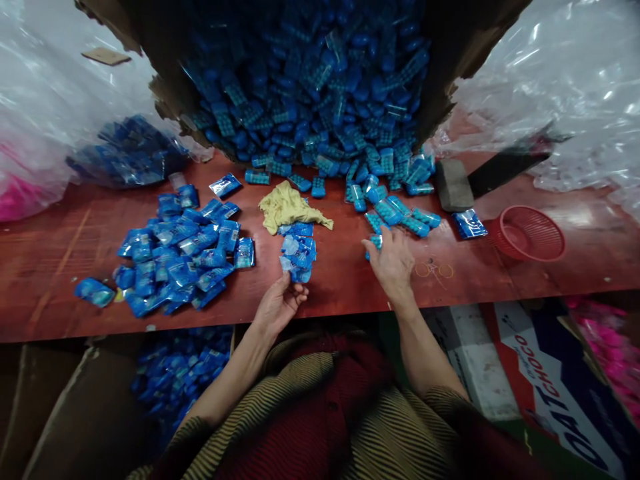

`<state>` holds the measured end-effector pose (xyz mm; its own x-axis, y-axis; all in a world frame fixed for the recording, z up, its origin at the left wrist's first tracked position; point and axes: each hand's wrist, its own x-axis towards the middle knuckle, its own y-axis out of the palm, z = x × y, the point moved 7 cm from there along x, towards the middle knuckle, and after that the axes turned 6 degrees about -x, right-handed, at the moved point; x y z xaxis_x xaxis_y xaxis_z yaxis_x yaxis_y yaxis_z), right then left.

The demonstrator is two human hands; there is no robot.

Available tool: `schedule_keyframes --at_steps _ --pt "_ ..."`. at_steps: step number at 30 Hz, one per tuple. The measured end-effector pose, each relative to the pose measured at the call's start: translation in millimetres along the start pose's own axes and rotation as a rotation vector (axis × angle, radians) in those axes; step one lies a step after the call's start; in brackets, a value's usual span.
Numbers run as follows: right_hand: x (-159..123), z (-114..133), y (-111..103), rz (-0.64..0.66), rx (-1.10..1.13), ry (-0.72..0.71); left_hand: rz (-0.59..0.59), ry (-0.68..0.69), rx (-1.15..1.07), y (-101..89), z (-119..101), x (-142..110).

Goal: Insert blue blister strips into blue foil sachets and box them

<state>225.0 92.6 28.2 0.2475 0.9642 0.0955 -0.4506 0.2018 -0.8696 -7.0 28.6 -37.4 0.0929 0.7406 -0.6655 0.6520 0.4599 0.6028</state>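
Note:
My left hand (280, 301) is at the table's front edge, thumb and fingers closed on the lower edge of a blue printed wrapper (299, 268). That wrapper lies on a small stack, its upper end under a crumpled yellow cloth (287, 205). My right hand (394, 261) reaches over a small blue pack (373, 247) with rows of teal bumps, its fingers bent onto it and partly hiding it. Several similar packs (393, 212) lie loose just beyond. Left of my left hand is a heap of blue wrapped packs (183, 250).
A large torn carton (170, 87) spills blue packs onto the red table (345, 293). On the right stand a grey block (454, 185), a blue sachet (469, 225) and a red plastic basket (531, 233). Clear plastic bags (565, 87) line both sides. More wrapped packs (185, 367) sit below the table.

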Motion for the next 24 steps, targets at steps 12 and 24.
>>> schedule_keyframes --at_steps 12,24 --pt "-15 9 40 0.318 0.666 0.087 -0.046 0.032 -0.013 -1.3 -1 2" --pt "-56 63 47 0.929 1.078 0.066 0.131 0.121 0.066 5.3 -6 2"
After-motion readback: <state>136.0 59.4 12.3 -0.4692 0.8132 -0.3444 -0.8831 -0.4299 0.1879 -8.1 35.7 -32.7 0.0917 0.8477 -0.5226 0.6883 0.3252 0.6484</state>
